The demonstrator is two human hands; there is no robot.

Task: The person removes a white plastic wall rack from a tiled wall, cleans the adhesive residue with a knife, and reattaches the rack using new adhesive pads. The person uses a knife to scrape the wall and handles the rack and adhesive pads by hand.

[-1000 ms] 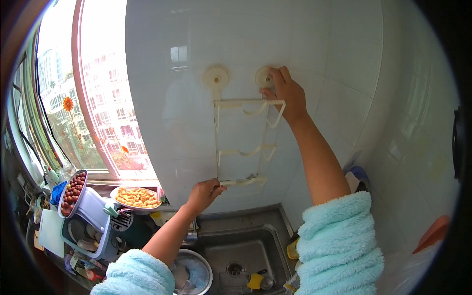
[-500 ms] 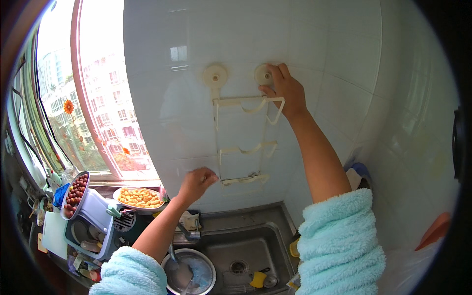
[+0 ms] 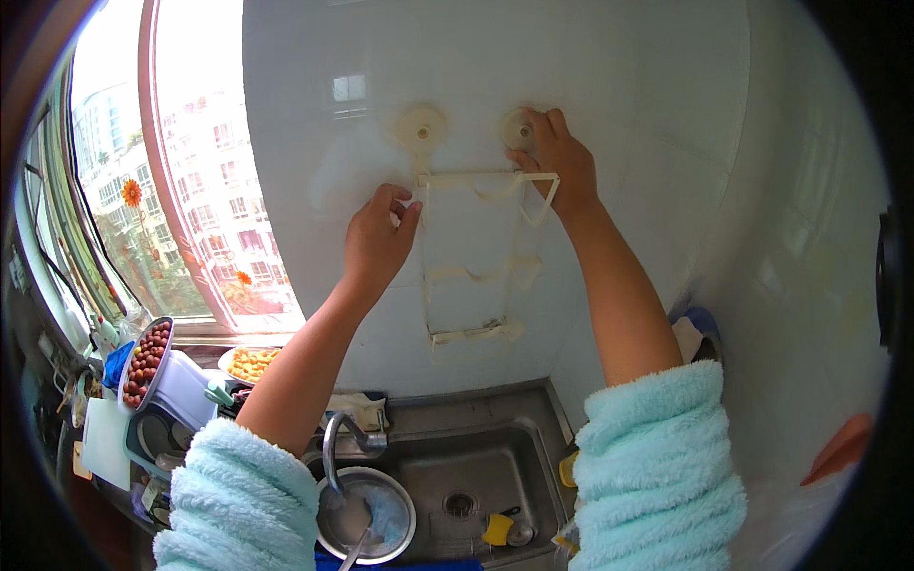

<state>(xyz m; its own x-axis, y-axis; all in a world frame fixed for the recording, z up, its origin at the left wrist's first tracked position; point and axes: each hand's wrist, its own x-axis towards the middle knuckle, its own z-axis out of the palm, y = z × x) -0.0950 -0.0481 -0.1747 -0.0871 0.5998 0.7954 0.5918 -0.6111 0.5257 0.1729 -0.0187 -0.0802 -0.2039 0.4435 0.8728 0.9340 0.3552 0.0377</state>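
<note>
A cream-coloured wire rack with several tiers stands against the white tiled wall. Two round suction cups are at its top: a left suction cup and a right suction cup. My right hand grips the right cup by its right rim, fingers above and thumb below. Beside the rack's upper left corner is my left hand, its fingers loosely curled and its thumb apart from them. I see nothing clearly held in it. Whether its thumb touches the frame is hard to tell.
Below lies a steel sink with a curved faucet, a metal basin and a yellow item. Left, near the window, stand a container of dark red round fruit and a bowl of yellow pieces.
My left hand has risen from beside the rack's bottom tier to its upper left corner. My right hand stays on the right suction cup. The view has shifted slightly.
</note>
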